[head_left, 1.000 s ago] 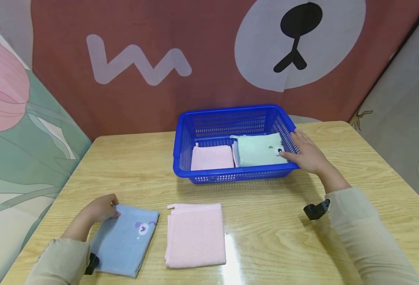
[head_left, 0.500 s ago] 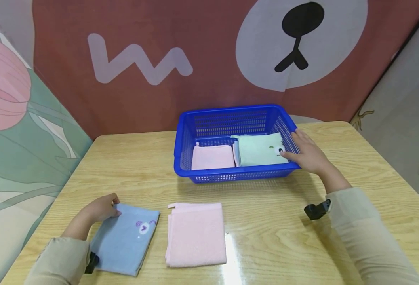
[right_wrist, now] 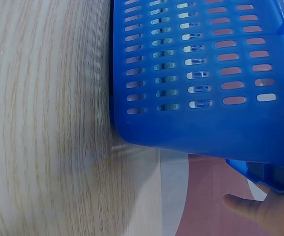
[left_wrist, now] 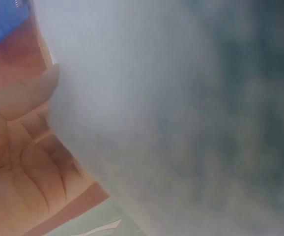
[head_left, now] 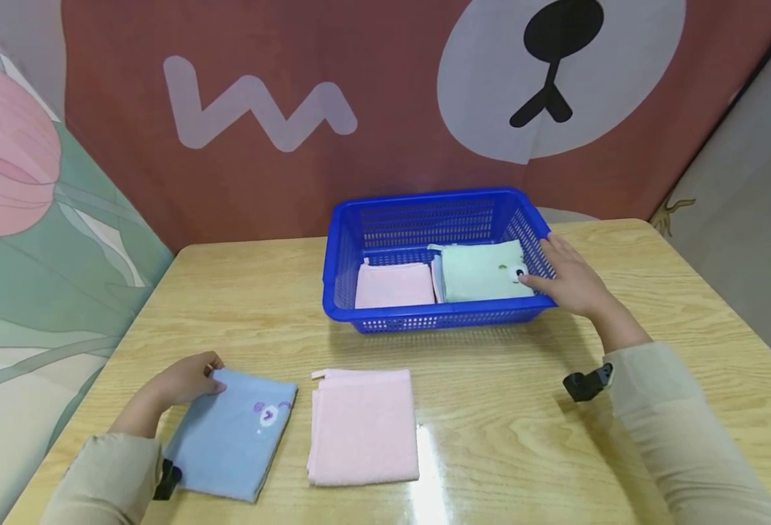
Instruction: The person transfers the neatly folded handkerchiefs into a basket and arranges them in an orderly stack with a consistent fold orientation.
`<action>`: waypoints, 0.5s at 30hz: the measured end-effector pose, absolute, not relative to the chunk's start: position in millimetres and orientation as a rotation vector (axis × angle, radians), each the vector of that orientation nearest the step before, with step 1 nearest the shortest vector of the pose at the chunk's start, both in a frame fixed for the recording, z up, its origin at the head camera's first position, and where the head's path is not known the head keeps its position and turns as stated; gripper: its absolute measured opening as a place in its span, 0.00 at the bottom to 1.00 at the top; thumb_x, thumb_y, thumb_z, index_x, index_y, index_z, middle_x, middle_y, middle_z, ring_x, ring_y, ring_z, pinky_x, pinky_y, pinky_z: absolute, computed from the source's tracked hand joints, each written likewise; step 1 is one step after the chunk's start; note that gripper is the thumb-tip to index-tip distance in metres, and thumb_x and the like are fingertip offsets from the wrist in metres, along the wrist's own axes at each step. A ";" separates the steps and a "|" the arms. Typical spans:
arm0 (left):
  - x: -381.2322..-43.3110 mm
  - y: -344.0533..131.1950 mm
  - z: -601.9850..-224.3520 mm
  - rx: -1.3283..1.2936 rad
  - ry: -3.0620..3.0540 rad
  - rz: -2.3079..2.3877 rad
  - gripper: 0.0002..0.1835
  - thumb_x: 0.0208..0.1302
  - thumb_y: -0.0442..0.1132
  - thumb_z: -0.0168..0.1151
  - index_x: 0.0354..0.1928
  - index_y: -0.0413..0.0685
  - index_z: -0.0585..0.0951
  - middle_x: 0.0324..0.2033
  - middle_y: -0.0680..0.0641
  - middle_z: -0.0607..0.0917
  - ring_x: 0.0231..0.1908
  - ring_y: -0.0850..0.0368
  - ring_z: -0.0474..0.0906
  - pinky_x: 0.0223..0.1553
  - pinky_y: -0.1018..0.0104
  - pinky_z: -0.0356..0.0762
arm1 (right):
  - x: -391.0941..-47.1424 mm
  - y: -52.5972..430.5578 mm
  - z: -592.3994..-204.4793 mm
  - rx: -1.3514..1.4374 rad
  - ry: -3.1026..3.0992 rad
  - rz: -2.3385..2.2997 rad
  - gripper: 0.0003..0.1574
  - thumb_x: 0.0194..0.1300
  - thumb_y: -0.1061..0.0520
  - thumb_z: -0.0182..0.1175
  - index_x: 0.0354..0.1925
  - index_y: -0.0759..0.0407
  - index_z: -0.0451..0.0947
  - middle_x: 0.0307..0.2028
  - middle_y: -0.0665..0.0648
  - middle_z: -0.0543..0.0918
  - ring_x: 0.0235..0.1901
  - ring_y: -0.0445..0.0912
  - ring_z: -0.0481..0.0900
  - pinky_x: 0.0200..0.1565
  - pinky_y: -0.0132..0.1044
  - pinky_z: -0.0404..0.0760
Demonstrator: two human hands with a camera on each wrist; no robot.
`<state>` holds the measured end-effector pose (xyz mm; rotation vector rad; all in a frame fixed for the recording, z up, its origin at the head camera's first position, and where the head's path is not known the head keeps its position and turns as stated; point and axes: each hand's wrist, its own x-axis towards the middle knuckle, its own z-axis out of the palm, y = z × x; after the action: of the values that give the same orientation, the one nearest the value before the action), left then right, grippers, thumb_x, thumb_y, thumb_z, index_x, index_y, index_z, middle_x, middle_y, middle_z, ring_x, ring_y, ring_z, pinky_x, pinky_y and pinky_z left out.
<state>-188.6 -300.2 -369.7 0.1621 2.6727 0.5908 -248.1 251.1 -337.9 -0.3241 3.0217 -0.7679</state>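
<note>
Blue folded towel (head_left: 231, 437) with a small purple-and-white animal face lies at the front left of the table. My left hand (head_left: 182, 383) pinches its upper left corner between thumb and fingers. In the left wrist view the blurred towel fills most of the picture, beside the thumb (left_wrist: 31, 93). To its right a pink folded towel (head_left: 364, 430) lies flat. My right hand (head_left: 572, 281) holds the right rim of a blue plastic basket (head_left: 392, 319), thumb inside. In the right wrist view a digit (right_wrist: 245, 204) hangs outside the rim; the other fingers are mostly hidden.
Inside the basket sit a pink towel (head_left: 395, 286) on the left and a light green towel (head_left: 480, 273) with an eye on the right. A thin blue edge shows between them. Behind the wooden table (head_left: 241, 306) hangs a brown printed cloth (head_left: 261, 197).
The head view has shifted very slightly. Both hands, the towels and the basket keep their places relative to one another.
</note>
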 end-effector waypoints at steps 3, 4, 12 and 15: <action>-189.4 -301.8 -370.3 0.194 2.664 0.631 0.10 0.52 0.32 0.58 0.35 0.35 0.71 0.31 0.41 0.74 0.30 0.50 0.69 0.28 0.59 0.69 | -248.0 251.7 -337.8 -0.325 3.021 -0.773 0.54 0.58 0.38 0.48 0.63 0.73 0.37 0.63 0.69 0.36 0.62 0.58 0.29 0.57 0.56 0.36; -189.5 -302.3 -370.5 0.198 2.659 0.644 0.10 0.52 0.32 0.58 0.35 0.35 0.71 0.31 0.41 0.74 0.30 0.50 0.69 0.28 0.60 0.69 | -248.0 251.8 -337.9 -0.325 3.021 -0.773 0.54 0.58 0.38 0.48 0.63 0.73 0.37 0.63 0.69 0.36 0.62 0.58 0.29 0.57 0.56 0.36; -185.6 -305.7 -373.1 0.138 2.623 0.749 0.13 0.55 0.35 0.57 0.40 0.33 0.70 0.33 0.42 0.73 0.31 0.51 0.68 0.28 0.62 0.70 | -246.5 250.4 -338.0 -0.326 3.017 -0.779 0.53 0.58 0.38 0.48 0.63 0.73 0.37 0.63 0.69 0.35 0.62 0.58 0.30 0.57 0.56 0.36; -185.1 -306.5 -373.3 0.128 2.634 0.770 0.13 0.56 0.35 0.56 0.41 0.33 0.70 0.32 0.42 0.73 0.31 0.52 0.68 0.28 0.62 0.70 | -245.6 249.9 -337.0 -0.330 3.019 -0.776 0.53 0.59 0.39 0.47 0.63 0.72 0.37 0.63 0.69 0.35 0.62 0.59 0.30 0.57 0.56 0.36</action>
<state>-185.1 -306.5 -373.3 0.1284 2.6340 0.7696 -245.6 249.9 -337.0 -0.3304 3.0194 -0.7758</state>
